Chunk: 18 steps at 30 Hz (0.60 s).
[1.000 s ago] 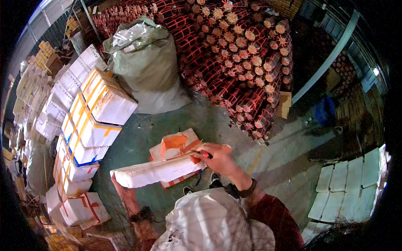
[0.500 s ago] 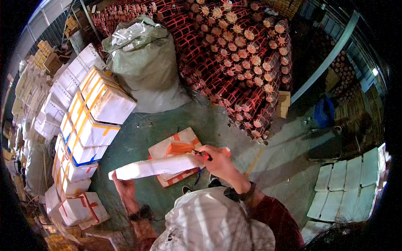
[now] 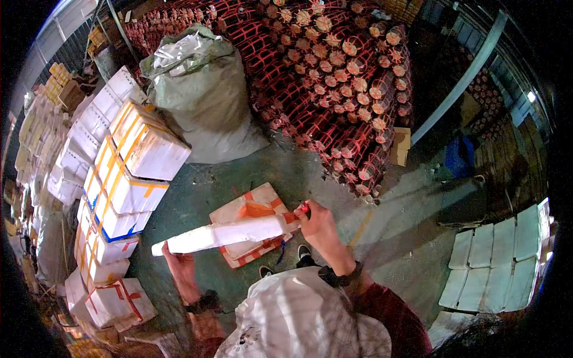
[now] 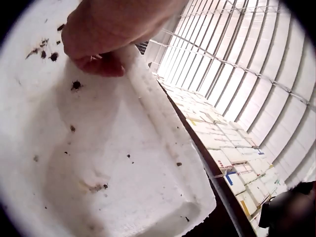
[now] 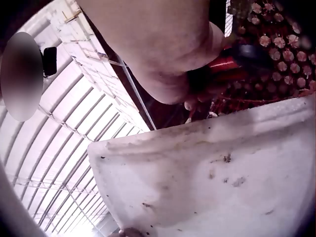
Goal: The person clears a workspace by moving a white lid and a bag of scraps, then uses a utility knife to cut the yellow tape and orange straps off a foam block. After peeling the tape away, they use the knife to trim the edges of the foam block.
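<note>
A white foam lid (image 3: 221, 236), dotted with dark specks on its rimmed side in the left wrist view, is held up in front of the body. My left hand (image 3: 181, 267) grips its left end; in the left wrist view the fingers (image 4: 106, 65) curl over the rim. At the other end, my right hand (image 3: 322, 231) holds a red-and-black handled tool (image 5: 224, 64), its working end hidden by the hand. Orange tape (image 3: 290, 217) shows at that end beside the fingers. Below lies a white foam box (image 3: 267, 194) with orange tape on the floor.
Taped foam boxes (image 3: 140, 185) are stacked at the left. A large woven sack (image 3: 203, 107) stands behind, beside a pile of red-netted cylinders (image 3: 340, 89). More white foam pieces (image 3: 492, 262) lie at the right, and a blue container (image 3: 459, 155) stands farther back.
My right hand with the tool has moved right and slightly up, to the lid's end. The lid has tilted, showing less of its upper face. An orange flap behind it has dropped lower.
</note>
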Each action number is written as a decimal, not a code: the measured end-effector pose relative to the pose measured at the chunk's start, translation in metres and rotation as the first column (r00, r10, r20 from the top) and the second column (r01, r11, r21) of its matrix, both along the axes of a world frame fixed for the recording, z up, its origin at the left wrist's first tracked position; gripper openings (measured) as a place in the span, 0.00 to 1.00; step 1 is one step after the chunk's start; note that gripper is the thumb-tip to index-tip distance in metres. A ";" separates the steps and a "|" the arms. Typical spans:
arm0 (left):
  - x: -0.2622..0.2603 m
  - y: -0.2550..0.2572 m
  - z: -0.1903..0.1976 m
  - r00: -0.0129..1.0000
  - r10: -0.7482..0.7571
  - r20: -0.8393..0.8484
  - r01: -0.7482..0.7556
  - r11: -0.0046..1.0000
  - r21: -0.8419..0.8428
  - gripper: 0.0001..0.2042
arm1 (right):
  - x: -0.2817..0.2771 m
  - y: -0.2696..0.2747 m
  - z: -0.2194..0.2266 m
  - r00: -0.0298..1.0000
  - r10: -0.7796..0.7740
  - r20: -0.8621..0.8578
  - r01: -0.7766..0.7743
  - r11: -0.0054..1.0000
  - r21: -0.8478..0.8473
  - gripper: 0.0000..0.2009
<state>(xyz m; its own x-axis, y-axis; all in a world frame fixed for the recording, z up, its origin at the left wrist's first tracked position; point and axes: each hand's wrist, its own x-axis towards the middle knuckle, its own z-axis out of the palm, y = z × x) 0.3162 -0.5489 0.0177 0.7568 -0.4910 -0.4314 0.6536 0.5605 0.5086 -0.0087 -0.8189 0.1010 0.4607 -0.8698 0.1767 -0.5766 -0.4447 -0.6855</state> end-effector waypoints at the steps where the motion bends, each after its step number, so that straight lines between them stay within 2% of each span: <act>1: -0.002 -0.003 0.001 1.000 0.027 0.007 -0.027 1.000 0.016 0.15 | -0.001 0.000 -0.006 1.000 -0.014 0.010 0.014 1.000 -0.001 0.10; 3: -0.007 -0.010 0.003 0.996 0.081 0.022 -0.082 0.996 0.047 0.15 | -0.001 -0.002 -0.014 0.999 -0.035 0.028 0.034 0.999 0.011 0.09; 5: -0.009 -0.008 -0.001 0.996 0.058 0.070 -0.059 0.998 0.012 0.15 | -0.002 -0.005 -0.020 0.998 -0.051 0.045 0.049 0.998 0.039 0.08; 8: -0.012 -0.009 0.004 0.989 0.087 0.122 -0.092 0.995 0.042 0.16 | -0.003 -0.011 -0.031 0.985 -0.112 0.134 0.110 0.994 0.019 0.14; 9: -0.013 -0.010 0.007 0.985 0.105 0.137 -0.115 0.991 0.065 0.16 | -0.009 -0.014 -0.019 0.977 -0.211 0.044 0.211 0.977 -0.001 0.14; 10: 0.017 0.019 -0.027 0.993 0.033 0.114 -0.016 0.989 -0.150 0.16 | -0.020 -0.023 -0.005 0.950 -0.308 -0.044 0.307 0.951 -0.031 0.13; 11: 0.056 0.060 -0.072 0.993 -0.042 0.107 0.078 0.930 -0.359 0.15 | -0.035 -0.040 -0.007 0.916 -0.398 0.047 0.399 0.917 -0.017 0.13; 12: 0.073 0.077 -0.088 0.986 0.076 0.147 -0.026 0.948 -0.316 0.14 | -0.055 -0.059 -0.013 0.866 -0.481 0.140 0.485 0.874 0.004 0.13; 13: 0.049 0.065 -0.029 0.972 0.185 -0.145 -0.217 0.945 -0.244 0.09 | -0.077 -0.076 -0.024 0.880 -0.441 0.174 0.458 0.887 -0.067 0.12; 14: 0.057 0.074 -0.039 0.967 0.252 -0.024 -0.253 0.954 -0.164 0.09 | -0.092 -0.088 -0.038 0.895 -0.395 0.206 0.426 0.895 -0.135 0.12; 15: 0.063 0.086 -0.047 0.946 0.309 0.100 -0.302 0.950 -0.083 0.09 | -0.092 -0.088 -0.037 0.900 -0.360 0.245 0.384 0.921 -0.057 0.12; 17: 0.035 0.060 -0.004 0.934 0.250 0.254 -0.294 0.944 0.153 0.15 | -0.091 -0.082 -0.023 0.900 -0.296 0.320 0.282 0.955 0.092 0.11; 18: 0.032 0.055 0.002 0.941 0.211 0.264 -0.258 0.953 0.159 0.16 | -0.086 -0.077 -0.015 0.909 -0.297 0.294 0.270 0.954 0.128 0.10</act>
<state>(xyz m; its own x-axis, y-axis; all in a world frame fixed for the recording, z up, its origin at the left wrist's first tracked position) 0.3479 -0.4936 0.0196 0.9333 -0.2141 -0.2883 0.3591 0.5611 0.7458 -0.0952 -0.8954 0.0856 0.1273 -0.9732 0.1918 -0.4254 -0.2282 -0.8758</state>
